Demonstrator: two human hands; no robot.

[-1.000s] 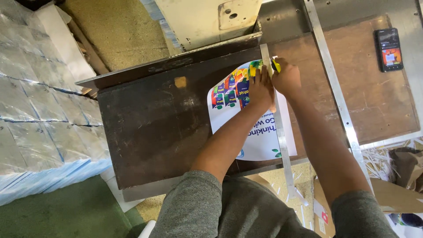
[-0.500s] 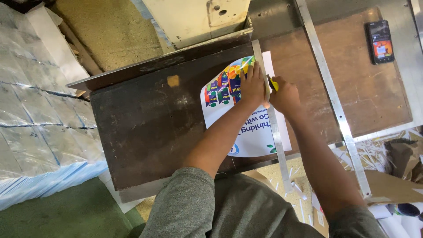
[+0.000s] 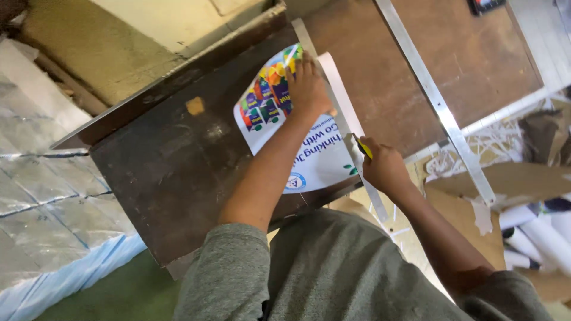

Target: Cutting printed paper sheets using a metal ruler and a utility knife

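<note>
1. Both hands work at one printed sheet on the table: the left hand (image 3: 308, 89) lies flat and spread, palm down, pressing the far end of a metal ruler (image 3: 339, 113) against the sheet.
2. At about 4 o'clock from that hand, the right hand (image 3: 385, 167) is closed around a yellow utility knife (image 3: 361, 145), whose tip meets the ruler's edge; the blade itself is too small to make out, so it probably touches the paper.
3. Between the two hands lies the printed sheet (image 3: 309, 160), white with a bright multicoloured block at its 12 o'clock end, flat on the dark brown table (image 3: 172, 172).
4. Further off at 2 o'clock, a second long metal strip (image 3: 437, 104) lies slanted across a lighter brown board (image 3: 416, 53).
5. Down at 4 o'clock, white paper rolls (image 3: 535, 232) and cardboard pieces (image 3: 511, 184) sit beside the table.
</note>
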